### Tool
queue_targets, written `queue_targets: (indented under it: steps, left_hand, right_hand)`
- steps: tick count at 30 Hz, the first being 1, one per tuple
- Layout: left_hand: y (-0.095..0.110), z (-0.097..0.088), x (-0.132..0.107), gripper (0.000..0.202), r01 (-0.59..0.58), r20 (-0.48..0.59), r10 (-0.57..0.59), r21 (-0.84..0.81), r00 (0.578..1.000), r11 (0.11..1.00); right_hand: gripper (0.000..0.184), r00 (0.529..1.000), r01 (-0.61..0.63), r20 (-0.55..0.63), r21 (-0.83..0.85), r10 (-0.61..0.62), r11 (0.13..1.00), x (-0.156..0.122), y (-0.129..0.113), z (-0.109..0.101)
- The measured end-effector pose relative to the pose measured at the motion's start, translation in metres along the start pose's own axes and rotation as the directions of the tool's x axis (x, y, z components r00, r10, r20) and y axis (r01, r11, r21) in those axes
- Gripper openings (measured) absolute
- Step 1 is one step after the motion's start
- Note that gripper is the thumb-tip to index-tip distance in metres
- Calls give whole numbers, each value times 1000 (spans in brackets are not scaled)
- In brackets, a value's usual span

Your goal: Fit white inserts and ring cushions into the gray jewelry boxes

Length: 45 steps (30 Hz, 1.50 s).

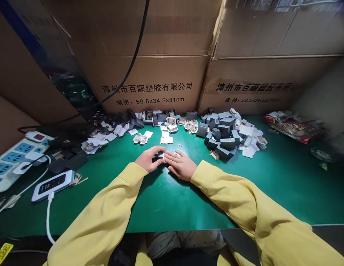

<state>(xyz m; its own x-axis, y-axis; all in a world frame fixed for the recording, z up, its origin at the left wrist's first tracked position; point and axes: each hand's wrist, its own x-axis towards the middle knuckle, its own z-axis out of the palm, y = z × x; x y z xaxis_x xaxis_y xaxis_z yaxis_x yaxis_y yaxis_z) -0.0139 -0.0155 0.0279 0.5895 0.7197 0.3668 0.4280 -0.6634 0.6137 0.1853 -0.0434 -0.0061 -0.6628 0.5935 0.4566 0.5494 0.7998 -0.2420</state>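
My left hand (147, 159) and my right hand (180, 165) meet at the middle of the green mat (160, 199), both in yellow sleeves. Between their fingertips sits a small dark grey box (160, 154). The left fingers curl round it; the right fingers lie stretched against its side with a bit of white card. A heap of finished grey boxes (223, 135) lies to the far right of the hands. Loose white card inserts (166, 139) lie just beyond them.
Big cardboard cartons (149, 74) wall off the back. At the left are a white power strip (11, 159), a small white device with a cable (52, 184) and dark flat parts (69, 157). A red packet (295, 127) lies at the far right.
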Motion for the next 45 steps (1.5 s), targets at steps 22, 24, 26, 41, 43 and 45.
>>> queue_targets:
  steps: [22,24,26,41,43,45]
  left_hand:
    - [-8,23,-3,22,-292,-96,355,394,930,871]
    - [-7,24,-3,22,-291,-96,359,413,929,863]
    - [-7,25,-3,21,-283,-100,354,419,930,863]
    - [1,29,-5,25,-413,-21,472,451,881,791]
    - [1,30,-6,26,-403,-26,460,442,887,801]
    - [0,31,-6,26,-382,-35,438,429,898,819]
  right_hand:
    - [29,760,-551,124,642,638,532,7,24,-12]
    - [25,771,-543,92,612,630,575,7,24,-11]
    - [23,783,-533,77,597,617,600,7,25,-11]
    - [14,722,-598,89,579,686,554,9,20,-16]
    - [13,742,-587,51,531,669,611,9,19,-17]
    - [13,750,-584,38,507,660,634,9,19,-17]
